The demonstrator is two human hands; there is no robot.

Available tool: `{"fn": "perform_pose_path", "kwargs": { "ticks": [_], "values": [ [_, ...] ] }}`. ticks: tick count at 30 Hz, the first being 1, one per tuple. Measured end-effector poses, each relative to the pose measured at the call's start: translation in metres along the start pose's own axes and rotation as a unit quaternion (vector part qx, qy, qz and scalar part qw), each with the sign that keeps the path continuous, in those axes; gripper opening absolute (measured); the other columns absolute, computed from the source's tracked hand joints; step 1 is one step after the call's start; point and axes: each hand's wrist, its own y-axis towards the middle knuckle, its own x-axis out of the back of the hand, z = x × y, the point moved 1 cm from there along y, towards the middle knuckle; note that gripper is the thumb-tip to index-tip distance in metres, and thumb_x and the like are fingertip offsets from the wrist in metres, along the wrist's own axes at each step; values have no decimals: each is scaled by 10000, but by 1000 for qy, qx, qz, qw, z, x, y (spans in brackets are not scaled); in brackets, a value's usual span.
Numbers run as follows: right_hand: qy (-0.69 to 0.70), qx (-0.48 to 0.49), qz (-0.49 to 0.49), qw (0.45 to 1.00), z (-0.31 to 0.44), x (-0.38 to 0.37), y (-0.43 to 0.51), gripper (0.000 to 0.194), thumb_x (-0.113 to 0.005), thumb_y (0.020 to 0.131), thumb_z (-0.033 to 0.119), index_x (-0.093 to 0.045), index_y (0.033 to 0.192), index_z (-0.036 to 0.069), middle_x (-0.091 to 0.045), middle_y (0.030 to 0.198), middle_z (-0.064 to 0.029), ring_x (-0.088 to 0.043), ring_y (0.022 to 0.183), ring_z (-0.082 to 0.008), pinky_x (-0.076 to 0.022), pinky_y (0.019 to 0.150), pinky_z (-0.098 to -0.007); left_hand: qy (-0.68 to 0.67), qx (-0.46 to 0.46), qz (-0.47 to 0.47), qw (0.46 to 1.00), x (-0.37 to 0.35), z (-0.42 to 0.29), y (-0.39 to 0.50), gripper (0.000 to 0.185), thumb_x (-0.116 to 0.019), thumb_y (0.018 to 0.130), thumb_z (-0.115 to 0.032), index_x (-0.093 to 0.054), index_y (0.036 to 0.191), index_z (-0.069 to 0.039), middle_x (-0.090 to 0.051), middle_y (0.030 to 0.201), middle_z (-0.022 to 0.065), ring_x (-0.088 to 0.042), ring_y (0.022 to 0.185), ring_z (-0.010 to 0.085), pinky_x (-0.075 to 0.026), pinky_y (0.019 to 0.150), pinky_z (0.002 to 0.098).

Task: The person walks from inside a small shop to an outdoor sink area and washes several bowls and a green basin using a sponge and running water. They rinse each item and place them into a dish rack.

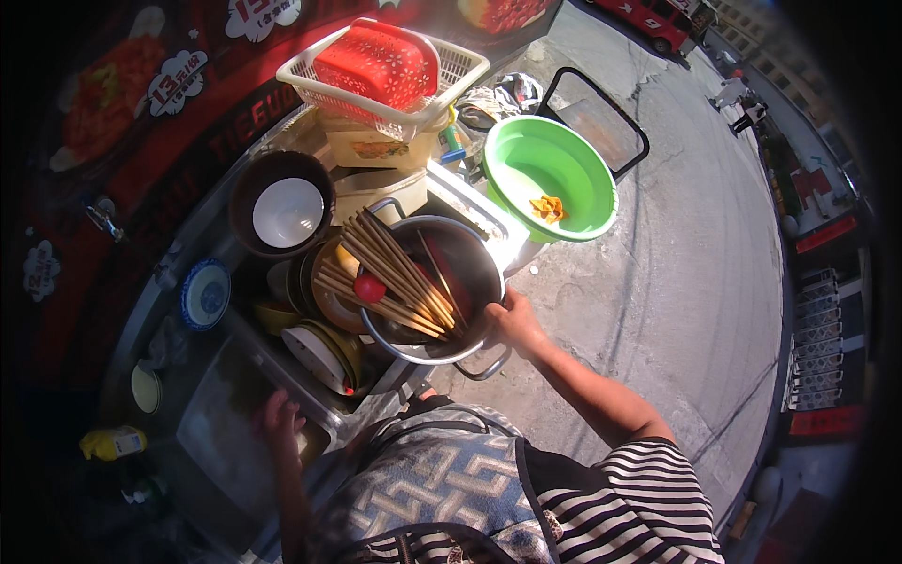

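My right hand [518, 323] grips the rim of a round metal pot [486, 282], beside its lower loop handle. A bundle of wooden chopsticks [402, 271] leans in the pot, with a red ball-shaped thing [369, 287] among the sticks. Over the sink basin [232, 416] at the lower left, my left hand [282, 417] is raised with fingers apart, in shade. Stacked bowls [320, 356] lie between the basin and the pot. A brown pan [243, 225] with a white bowl [287, 213] in it stands beyond them.
A green plastic tub [592, 162] holding an orange cloth [548, 209] stands behind the pot. White [451, 60] and red [377, 63] plastic baskets sit on tubs at the back. A blue-rimmed bowl [205, 295] and yellow bottle [113, 443] are at left. A black-handled cart [599, 127] stands on the pavement.
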Motion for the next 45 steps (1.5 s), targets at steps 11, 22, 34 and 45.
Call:
{"fn": "perform_pose_path", "kwargs": {
  "ticks": [11, 22, 34, 45],
  "values": [
    [25, 26, -183, 982, 32, 217, 71, 250, -516, 776, 57, -525, 1017, -8, -598, 838, -78, -581, 637, -150, -507, 571, -290, 2, 37, -160, 986, -6, 26, -26, 345, -567, 899, -234, -519, 1207, -86, -547, 1150, 47, -583, 968, 223, -511, 709, 345],
    [238, 33, -359, 902, -110, 297, 401, 117, -567, 718, 17, -536, 831, 28, -528, 698, -16, -475, 483, -147, -388, 405, -284, 148, 117, -193, 963, -123, 10, -37, 370, -584, 878, -243, -528, 1206, -82, -572, 1086, 29, -584, 934, 148, -497, 691, 296],
    [238, -95, -297, 920, -229, 267, 522, 242, -483, 751, 2, -507, 983, -64, -576, 857, -148, -589, 624, -306, -568, 524, -425, 269, 77, -263, 923, -165, -18, -15, 285, -609, 848, -99, -575, 1126, -47, -617, 993, 81, -600, 856, 142, -481, 740, 276],
    [89, -171, -289, 938, -228, 316, 513, 412, -636, 825, 372, -567, 936, -19, -568, 840, -102, -552, 718, -212, -449, 583, -372, 62, 197, -229, 951, -205, -25, 22, 294, -550, 910, -303, -576, 1040, -41, -628, 835, 71, -576, 625, 103, -478, 490, 232]
  ]
}}
